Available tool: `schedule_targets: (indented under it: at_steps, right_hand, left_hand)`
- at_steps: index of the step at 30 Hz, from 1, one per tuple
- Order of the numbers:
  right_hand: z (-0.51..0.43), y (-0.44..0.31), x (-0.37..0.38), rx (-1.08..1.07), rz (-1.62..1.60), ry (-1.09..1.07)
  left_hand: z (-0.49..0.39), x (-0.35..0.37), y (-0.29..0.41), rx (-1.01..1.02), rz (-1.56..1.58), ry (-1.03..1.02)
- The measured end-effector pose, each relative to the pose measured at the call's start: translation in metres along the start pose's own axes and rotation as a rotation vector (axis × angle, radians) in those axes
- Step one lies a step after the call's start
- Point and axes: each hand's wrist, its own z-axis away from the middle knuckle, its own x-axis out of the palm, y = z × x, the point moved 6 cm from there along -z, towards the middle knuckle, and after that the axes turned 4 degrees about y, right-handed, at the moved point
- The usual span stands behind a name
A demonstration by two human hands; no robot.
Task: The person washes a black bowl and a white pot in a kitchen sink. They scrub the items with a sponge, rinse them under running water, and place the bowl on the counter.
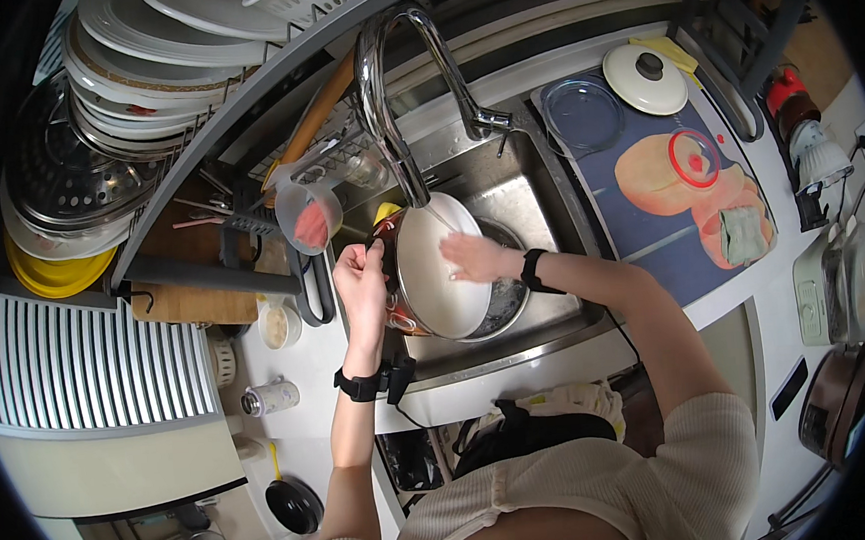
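Note:
A pot with a white interior and a dark, patterned outside (433, 277) is tilted in the stainless steel sink (539, 187). My left hand (363, 278) grips it at its left side, by the handle or rim. My right hand (471, 257) is inside the pot's mouth, fingers spread near the inner wall and nothing seen in them. Water runs in a thin stream from the chrome faucet (415, 185) into the pot. Beneath and to the right of it lies a round metal pan (506, 302), partly hidden. Something yellow (386, 212) shows behind the pot.
Right of the sink, a mat (647, 217) bears a glass lid (583, 114), a white lid (645, 80), a red-rimmed round item (693, 159) and a folded cloth (742, 235). A dish rack with plates (161, 41) overhangs the left. A bottle (270, 398) lies on the left counter.

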Motion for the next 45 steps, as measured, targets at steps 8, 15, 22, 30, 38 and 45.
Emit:
schedule_targets:
  at_steps: [8, 15, 22, 30, 38, 45]
  right_hand:
    - [0.017, -0.013, -0.001, -0.182, -0.083, -0.018]
    - [0.008, 0.021, -0.022, -0.057, 0.197, 0.119]
    - [0.034, 0.007, -0.023, 0.067, -0.242, -0.197]
    - [0.026, 0.087, -0.038, 0.571, -1.644, 0.326]
    - [0.029, 0.087, 0.002, 0.699, -1.480, -0.080]
    - [0.032, 0.101, 0.058, 0.862, -1.387, 0.109]
  left_hand:
    - [-0.006, -0.002, 0.004, 0.020, 0.005, -0.003]
    - [-0.011, -0.001, 0.000, -0.029, 0.096, -0.035]
    - [-0.014, -0.002, -0.002, -0.082, 0.121, -0.043]
    - [-0.011, 0.001, 0.002, -0.105, 0.093, -0.155]
    - [-0.016, 0.003, 0.004, -0.185, 0.086, -0.222]
    - [-0.044, 0.002, 0.004, -0.189, 0.021, -0.311]
